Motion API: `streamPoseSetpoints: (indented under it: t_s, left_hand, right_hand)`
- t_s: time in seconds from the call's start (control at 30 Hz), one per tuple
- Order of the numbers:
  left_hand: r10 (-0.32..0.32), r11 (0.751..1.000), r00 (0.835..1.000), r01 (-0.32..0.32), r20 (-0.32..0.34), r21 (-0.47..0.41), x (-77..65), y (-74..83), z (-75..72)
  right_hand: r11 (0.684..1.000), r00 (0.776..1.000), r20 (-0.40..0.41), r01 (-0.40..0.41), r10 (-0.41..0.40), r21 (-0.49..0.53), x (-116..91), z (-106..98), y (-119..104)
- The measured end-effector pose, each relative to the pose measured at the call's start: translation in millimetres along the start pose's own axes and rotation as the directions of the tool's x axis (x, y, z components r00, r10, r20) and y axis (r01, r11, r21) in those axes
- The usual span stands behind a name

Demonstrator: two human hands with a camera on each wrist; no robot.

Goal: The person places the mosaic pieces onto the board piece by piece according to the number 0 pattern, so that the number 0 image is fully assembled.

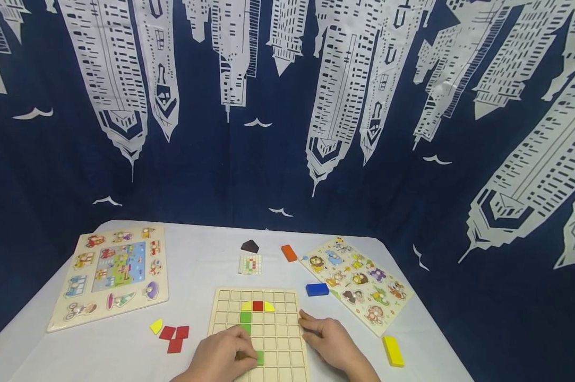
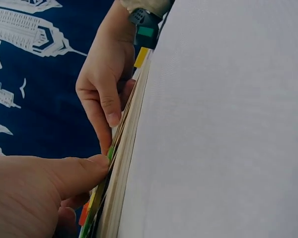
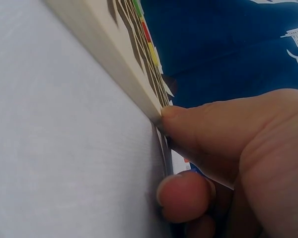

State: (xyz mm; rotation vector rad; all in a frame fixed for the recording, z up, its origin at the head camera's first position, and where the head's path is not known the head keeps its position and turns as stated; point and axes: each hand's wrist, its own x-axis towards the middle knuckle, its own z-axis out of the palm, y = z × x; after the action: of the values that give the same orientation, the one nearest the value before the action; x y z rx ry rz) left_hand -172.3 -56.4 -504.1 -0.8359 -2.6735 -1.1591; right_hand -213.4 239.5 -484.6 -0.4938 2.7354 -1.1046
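My left hand (image 1: pixel 222 355) pinches a green square tile (image 1: pixel 260 358) between thumb and fingers, low on the wooden grid board (image 1: pixel 282 342). In the left wrist view the thumb (image 2: pixel 97 166) lies right at the green edge. Two more green tiles (image 1: pixel 246 317) sit in a column higher up, the lower one partly hidden by the hand. Above them a red square (image 1: pixel 257 306) lies between two yellow rounded pieces (image 1: pixel 269 306). My right hand (image 1: pixel 332 342) touches the board's right edge with thumb and fingers spread apart; the right wrist view shows its thumb (image 3: pixel 176 119) against that edge.
Left of the board lie several red squares (image 1: pixel 174 346) and a yellow piece (image 1: pixel 156 326). Beyond it are a small pattern card (image 1: pixel 251 264) and a dark pentagon (image 1: pixel 250 246). Orange (image 1: pixel 289 253), blue (image 1: pixel 317 289) and yellow blocks (image 1: pixel 393 351) surround an animal puzzle (image 1: pixel 363 284). Another puzzle (image 1: pixel 62 318) lies left.
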Motion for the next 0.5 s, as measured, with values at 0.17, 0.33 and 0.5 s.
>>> streamPoseSetpoints:
  t_s: [0.17, 0.33, 0.5]
  left_hand:
    - [-0.035, 0.999, 0.999, 0.035, -0.014, -0.025, -3.4, 2.5, -3.3]
    - [-0.155, 0.987, 0.983, 0.158, -0.101, 0.02, -6.8, 7.1, -35.8]
    - [-0.344, 0.917, 0.92, 0.372, -0.189, 0.143, -13.5, -11.2, -84.9]
  right_hand:
    - [1.0, 1.0, -0.004, 0.003, -0.003, -0.006, 0, 0, 1]
    - [1.0, 1.0, -0.011, 0.009, -0.009, -0.005, 0, 0, 1]
    - [1.0, 1.0, -0.008, 0.011, -0.011, -0.006, 0, 0, 0]
